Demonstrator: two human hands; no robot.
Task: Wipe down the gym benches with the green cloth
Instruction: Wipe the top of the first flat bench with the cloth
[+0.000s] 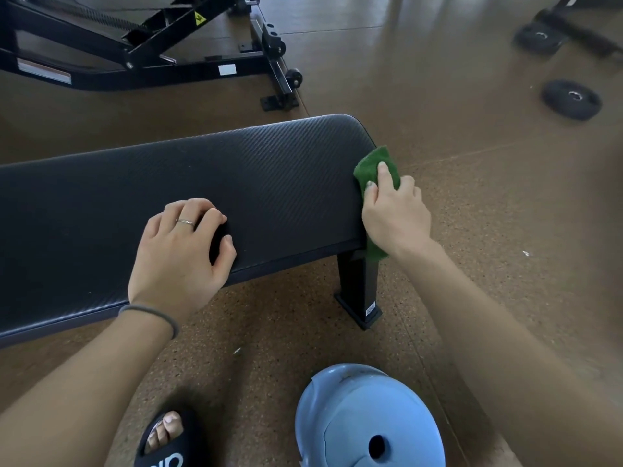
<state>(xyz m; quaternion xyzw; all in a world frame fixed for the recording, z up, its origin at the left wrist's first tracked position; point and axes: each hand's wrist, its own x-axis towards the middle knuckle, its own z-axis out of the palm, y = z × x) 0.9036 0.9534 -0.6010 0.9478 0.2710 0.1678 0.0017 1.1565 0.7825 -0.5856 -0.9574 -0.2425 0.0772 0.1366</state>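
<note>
We are wiping the right end of a black padded bench (188, 183) w/ a green cloth (365, 168). Our right hand (396, 214) is gripping the cloth, fingers curled over it & pressing it flat vs. the end edge of the pad; the grip is closed on the cloth, thumb side toward the pad. The cloth is draping down the end face: upper part bunched at the top corner, lower part hanging past the pad toward the leg (359, 291). Our left hand (183, 251) is resting on the top of the surface near the front edge, fingers loosely curled, holding nothing, seemingly bracing.

To do this step well, we judge: keep the cloth flat under the fingers, keep firm pressure, run it along the whole end edge front to back, then wrap round the corners & the underside lip where sweat likely gathers. The left hand should stay planted so the bench isn't shifting.

The bench's long axis is running left-right across the view, tilted slightly so the right end sits farther from us. The cloth's long axis is running roughly top to bottom down the end, crosswise to the bench.

Nearby on the floor (472, 197): a blue plate (364, 419) by our feet, black plates (571, 99) far right, another machine frame (141, 45) behind.
</note>
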